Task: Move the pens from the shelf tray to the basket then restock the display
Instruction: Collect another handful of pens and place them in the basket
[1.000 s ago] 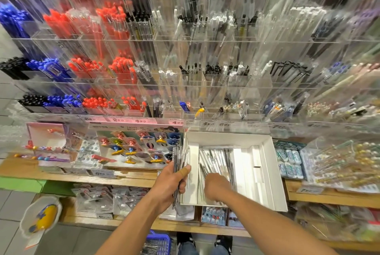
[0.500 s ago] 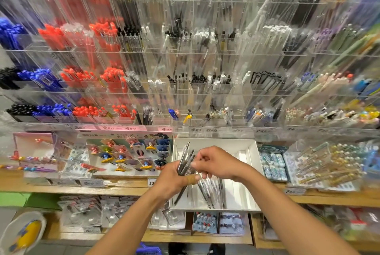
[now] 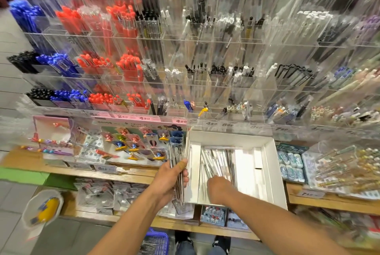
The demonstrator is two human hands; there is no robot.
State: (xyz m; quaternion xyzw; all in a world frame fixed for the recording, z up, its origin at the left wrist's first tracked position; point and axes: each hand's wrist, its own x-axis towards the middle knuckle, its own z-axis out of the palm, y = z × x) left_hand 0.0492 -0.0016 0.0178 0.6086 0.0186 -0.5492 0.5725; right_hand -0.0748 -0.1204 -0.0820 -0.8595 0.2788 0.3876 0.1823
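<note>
A white shelf tray (image 3: 271,174) sits on the wooden shelf and holds several clear-wrapped pens (image 3: 218,160) in its left half. My left hand (image 3: 170,178) grips an upright bundle of pens (image 3: 176,156) just left of the tray's wall. Inside the tray, my right hand (image 3: 219,190) is down on the near ends of the loose pens with its fingers curled; the fingertips are hidden. A corner of the blue basket (image 3: 156,240) with pens inside shows on the floor below, between my arms.
Clear acrylic pen racks (image 3: 205,59) fill the wall above. A character display card (image 3: 141,141) stands left of the tray, packaged erasers (image 3: 290,162) and pens to its right. A lower shelf (image 3: 115,199) holds packets. My shoes (image 3: 202,242) are beside the basket.
My right hand left the bundle in my left hand and went back down into the tray. The left hand with the bundle dropped beside the tray's left wall.
</note>
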